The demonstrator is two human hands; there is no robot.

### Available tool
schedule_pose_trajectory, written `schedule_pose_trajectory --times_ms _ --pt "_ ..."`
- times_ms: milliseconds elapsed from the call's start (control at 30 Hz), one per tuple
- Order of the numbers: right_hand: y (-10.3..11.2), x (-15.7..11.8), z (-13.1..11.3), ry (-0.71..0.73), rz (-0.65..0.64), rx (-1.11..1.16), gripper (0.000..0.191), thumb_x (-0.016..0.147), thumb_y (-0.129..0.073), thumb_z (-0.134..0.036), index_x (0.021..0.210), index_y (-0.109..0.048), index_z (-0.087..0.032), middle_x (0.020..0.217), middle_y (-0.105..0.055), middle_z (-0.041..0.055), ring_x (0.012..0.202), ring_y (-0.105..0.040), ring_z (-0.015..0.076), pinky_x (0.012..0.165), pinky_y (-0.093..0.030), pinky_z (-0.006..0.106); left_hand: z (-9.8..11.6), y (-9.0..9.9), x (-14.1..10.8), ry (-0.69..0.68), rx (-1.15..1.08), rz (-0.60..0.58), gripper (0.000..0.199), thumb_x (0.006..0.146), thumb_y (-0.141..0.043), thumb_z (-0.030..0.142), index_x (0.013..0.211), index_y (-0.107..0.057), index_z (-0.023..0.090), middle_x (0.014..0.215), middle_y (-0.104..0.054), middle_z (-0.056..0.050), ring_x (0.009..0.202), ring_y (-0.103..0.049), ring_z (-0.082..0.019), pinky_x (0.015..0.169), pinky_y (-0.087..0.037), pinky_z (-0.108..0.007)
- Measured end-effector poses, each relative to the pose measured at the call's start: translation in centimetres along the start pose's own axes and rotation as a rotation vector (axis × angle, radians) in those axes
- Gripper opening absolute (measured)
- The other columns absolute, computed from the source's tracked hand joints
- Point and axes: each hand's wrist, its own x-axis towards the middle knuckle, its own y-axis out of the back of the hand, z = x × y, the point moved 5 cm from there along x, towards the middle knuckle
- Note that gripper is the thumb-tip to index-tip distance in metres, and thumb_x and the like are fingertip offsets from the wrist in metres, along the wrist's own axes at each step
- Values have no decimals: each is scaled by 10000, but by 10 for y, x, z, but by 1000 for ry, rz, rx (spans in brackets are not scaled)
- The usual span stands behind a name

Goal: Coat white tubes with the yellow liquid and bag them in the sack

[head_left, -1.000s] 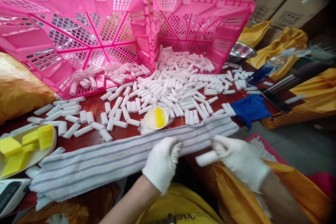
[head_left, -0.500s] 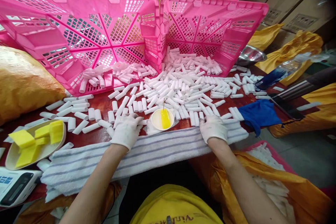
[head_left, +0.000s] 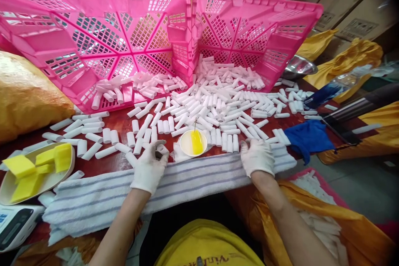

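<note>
My left hand point(head_left: 150, 167), in a white glove, has its fingers curled around a short white roll point(head_left: 161, 149) whose round end shows. To its right, a small cream bowl point(head_left: 183, 149) holds a yellow sponge piece point(head_left: 196, 141) and a thin upright stick. My right hand point(head_left: 257, 158), also gloved, is closed at the towel's edge, beside a row of white rolls point(head_left: 230, 143). What its fingers hold, if anything, is hidden. Beneath both wrists lies a striped towel point(head_left: 199, 176) along the table edge.
Two tilted pink baskets point(head_left: 132, 56) spill many white rolls point(head_left: 215, 104) over the red table point(head_left: 120, 122). Yellow sponge blocks fill a cream dish point(head_left: 67, 170) at left, near a white device point(head_left: 18, 226). A blue cloth point(head_left: 308, 135) and bottle point(head_left: 327, 91) are at right.
My left hand has turned and curled, bringing the end of a white roll into view between its fingers. My right hand has shifted slightly right, away from the row of rolls.
</note>
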Motion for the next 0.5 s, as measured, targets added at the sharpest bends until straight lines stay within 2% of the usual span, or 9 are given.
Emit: schedule_pose_trajectory --times_ms 67,133,233,300,333,400,433,500 --pt "-2 1 -2 3 17 39 264 788 -567 -407 771 -690 -174 723 -608 141 726 -567 267 659 -438 408 -1 -7 -5 42 -95 -17 309 757 -587 351 1024 -561 198 867 -644 -36 779 -615 -184 784 -491 -342" --pt "-10 2 -5 -14 -71 8 227 730 -628 -394 676 -666 -176 680 -587 135 699 -569 272 638 -438 413 -3 -12 -8 69 -164 -33 294 751 -603 368 985 -542 199 917 -647 -41 830 -631 -183 799 -506 -333" --pt "-18 4 -4 -75 -202 -72 159 666 -674 -302 620 -629 -157 717 -598 160 723 -590 298 613 -446 411 -8 -16 -10 84 -120 -43 291 761 -605 363 991 -522 204 979 -642 -49 887 -637 -190 858 -504 -355" --pt "-15 5 -1 -131 -191 -50 118 681 -651 -266 678 -638 -149 747 -616 164 753 -603 303 625 -459 404 -11 -16 -10 100 -79 -43 311 767 -603 353 1023 -522 197 1001 -639 -62 904 -637 -199 879 -500 -373" --pt "-11 5 -2 -150 -162 14 127 707 -627 -264 745 -652 -146 761 -625 160 765 -609 296 642 -467 401 -12 -15 -10 107 -92 -51 326 773 -598 350 1047 -523 191 1025 -637 -72 918 -635 -203 885 -500 -377" --pt "-6 3 -9 -142 -147 296 238 780 -562 -292 945 -653 -146 830 -648 142 793 -622 263 693 -487 383 -13 -15 -9 122 -138 -78 346 789 -579 351 1087 -537 180 1072 -633 -86 949 -628 -206 895 -497 -374" --pt "-7 1 -18 -117 -192 497 300 812 -536 -325 1036 -631 -151 878 -658 129 803 -628 241 711 -497 365 -13 -15 -8 124 -149 -93 351 796 -571 352 1100 -550 178 1089 -631 -88 964 -623 -206 903 -492 -371" --pt "-12 -6 -43 -63 -368 894 378 849 -500 -403 1126 -600 -166 959 -668 95 801 -637 200 712 -518 324 -13 -13 -7 117 -135 -106 353 806 -562 360 1109 -577 180 1106 -631 -86 992 -609 -209 922 -477 -369"
